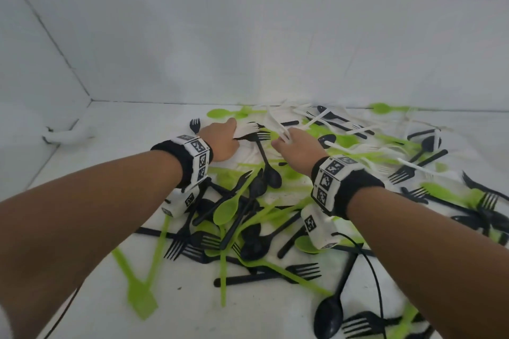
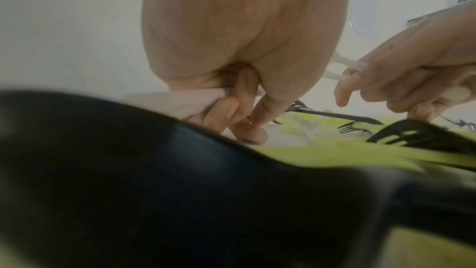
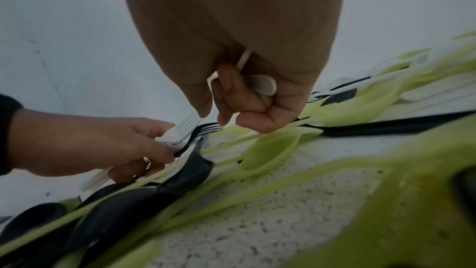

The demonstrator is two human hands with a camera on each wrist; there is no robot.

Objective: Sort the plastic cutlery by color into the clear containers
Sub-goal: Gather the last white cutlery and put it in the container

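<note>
A white speckled tabletop (image 1: 104, 124) carries a scattered heap of black, lime-green and white plastic cutlery (image 1: 248, 217) from frame centre to lower right.

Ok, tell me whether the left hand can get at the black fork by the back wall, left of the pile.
Probably yes. The black fork lies alone on bare white surface just beyond the left hand, nothing covering it. But that hand already grips white cutlery, so only spare fingers could pinch it.

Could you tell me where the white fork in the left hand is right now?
In the head view, the white fork sits in the left hand at the pile's far left, tines beside a black fork.
</note>
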